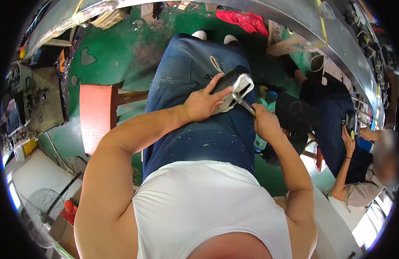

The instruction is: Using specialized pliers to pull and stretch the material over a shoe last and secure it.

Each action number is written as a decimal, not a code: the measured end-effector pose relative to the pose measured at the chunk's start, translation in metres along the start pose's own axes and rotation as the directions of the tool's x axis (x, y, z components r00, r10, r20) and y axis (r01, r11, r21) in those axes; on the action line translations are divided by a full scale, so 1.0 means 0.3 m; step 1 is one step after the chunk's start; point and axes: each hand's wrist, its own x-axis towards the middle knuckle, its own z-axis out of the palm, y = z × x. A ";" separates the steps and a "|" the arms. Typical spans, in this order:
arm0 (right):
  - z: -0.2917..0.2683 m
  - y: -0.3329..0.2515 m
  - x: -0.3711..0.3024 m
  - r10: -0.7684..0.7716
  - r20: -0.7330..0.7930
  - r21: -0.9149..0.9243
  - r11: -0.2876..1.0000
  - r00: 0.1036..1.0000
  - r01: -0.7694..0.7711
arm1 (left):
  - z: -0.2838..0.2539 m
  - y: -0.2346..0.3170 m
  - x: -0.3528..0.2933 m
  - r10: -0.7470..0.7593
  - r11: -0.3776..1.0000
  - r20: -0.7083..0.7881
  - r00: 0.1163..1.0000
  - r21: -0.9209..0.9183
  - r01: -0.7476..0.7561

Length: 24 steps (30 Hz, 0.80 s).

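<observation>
Across my lap, on a blue apron [195,138], lies what looks like a shoe upper [227,80], black outside with a white fuzzy lining at its open edge. My left hand [204,100] presses on it from the left, fingers spread over its side and the thumb side toward its near edge. My right hand [267,123] is wrapped round the handle of metal pincers [243,102], whose shiny head meets the white edge. The exact shape of the jaws is too small to tell. A tan cord loop [216,64] sticks out beyond the upper.
A reddish wooden stool [96,116] stands at my left. A metal bench edge [290,28] curves across the far side. A co-worker [352,159] sits at the right, hands on a dark item. Red cloth [242,21] lies on the green floor; a fan [44,211] stands lower left.
</observation>
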 end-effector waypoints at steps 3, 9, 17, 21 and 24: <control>-0.013 -0.004 0.022 0.034 0.037 0.021 0.999 0.999 -0.035 | -0.036 -0.013 0.013 0.082 0.996 0.105 0.991 0.035 -0.086; -0.228 -0.045 0.038 0.090 0.328 0.492 0.834 0.940 -0.251 | -0.085 -0.009 0.055 -0.014 0.997 0.261 0.965 0.078 -0.007; -0.048 -0.067 0.140 0.105 0.025 0.148 0.983 0.994 -0.108 | -0.037 -0.008 -0.008 -0.162 0.977 0.183 0.970 -0.106 0.183; -0.119 -0.113 0.108 0.115 0.200 0.228 0.960 0.973 -0.160 | -0.002 -0.029 -0.055 -0.433 0.731 0.155 0.888 -0.516 0.447; -0.058 -0.165 0.078 0.033 0.054 0.283 0.958 0.998 -0.047 | -0.042 0.001 -0.042 -0.408 0.759 0.223 0.885 -0.456 0.465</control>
